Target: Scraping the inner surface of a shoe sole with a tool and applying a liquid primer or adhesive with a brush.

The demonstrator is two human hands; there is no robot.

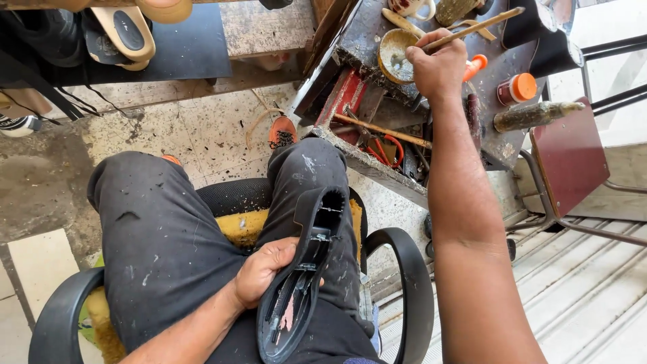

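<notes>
Cluttered, glue-stained tabletop (492, 135), tiled floor (202, 135), black shoe sole (300, 276) clamped in left hand (263, 269), long axis toe-down toward viewer, brush stick (472, 28) gripped by right hand (438, 67).

Left hand (263, 271) curled at lap; right hand (437, 64) outstretched, fingers pinched.

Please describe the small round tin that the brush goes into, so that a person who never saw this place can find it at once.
Look at the dark, stained workbench at the top, in front of the seated person. Near its left end, just left of the right hand holding a wooden-handled brush, sits the open tin. Unlike the orange-capped bottle nearby, it is shallow, lidless and yellowish inside.
</notes>
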